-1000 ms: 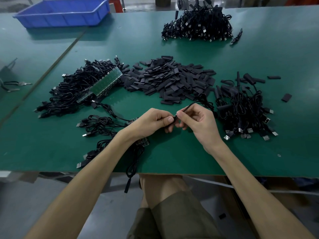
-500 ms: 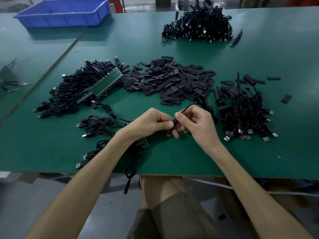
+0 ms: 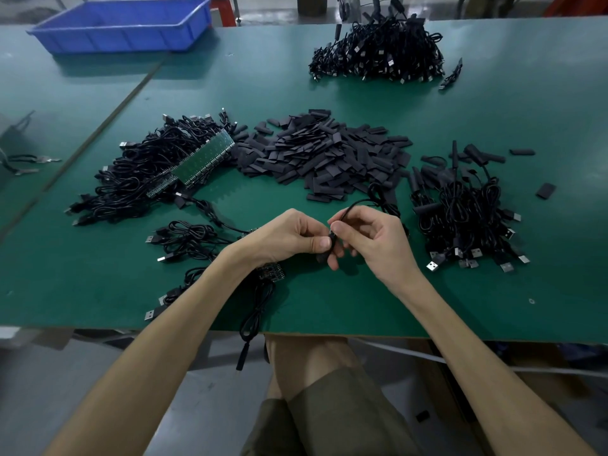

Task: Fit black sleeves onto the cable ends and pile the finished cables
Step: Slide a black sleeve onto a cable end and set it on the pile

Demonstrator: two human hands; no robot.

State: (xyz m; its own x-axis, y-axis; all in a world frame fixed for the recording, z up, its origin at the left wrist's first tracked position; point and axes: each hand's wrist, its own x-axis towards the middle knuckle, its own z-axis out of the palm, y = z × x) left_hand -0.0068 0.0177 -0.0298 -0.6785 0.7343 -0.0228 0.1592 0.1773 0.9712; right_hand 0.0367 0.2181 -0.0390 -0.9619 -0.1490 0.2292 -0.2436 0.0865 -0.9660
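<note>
My left hand (image 3: 283, 238) and my right hand (image 3: 371, 241) meet over the green table (image 3: 329, 307) near its front edge. Between the fingertips sits a black sleeve (image 3: 330, 246), which my left hand pinches. My right hand pinches a thin black cable (image 3: 358, 203) whose end enters the sleeve; the cable loops away to the upper right. A heap of loose black sleeves (image 3: 329, 156) lies just beyond the hands. Right of my hands is a pile of cables (image 3: 467, 215) with sleeves and USB plugs. On the left, a tangle of cables (image 3: 141, 179) carries green circuit boards (image 3: 204, 159).
A second big cable pile (image 3: 378, 51) rests at the far edge. A blue plastic bin (image 3: 121, 28) stands at the far left. Loose cables (image 3: 187, 238) lie by my left wrist, and one cable (image 3: 253, 320) hangs over the front edge. Stray sleeves (image 3: 546, 190) lie far right.
Both hands have drifted slightly toward me and kept their grips. The sleeve now stands more upright between the fingertips, with the cable end deeper in it.
</note>
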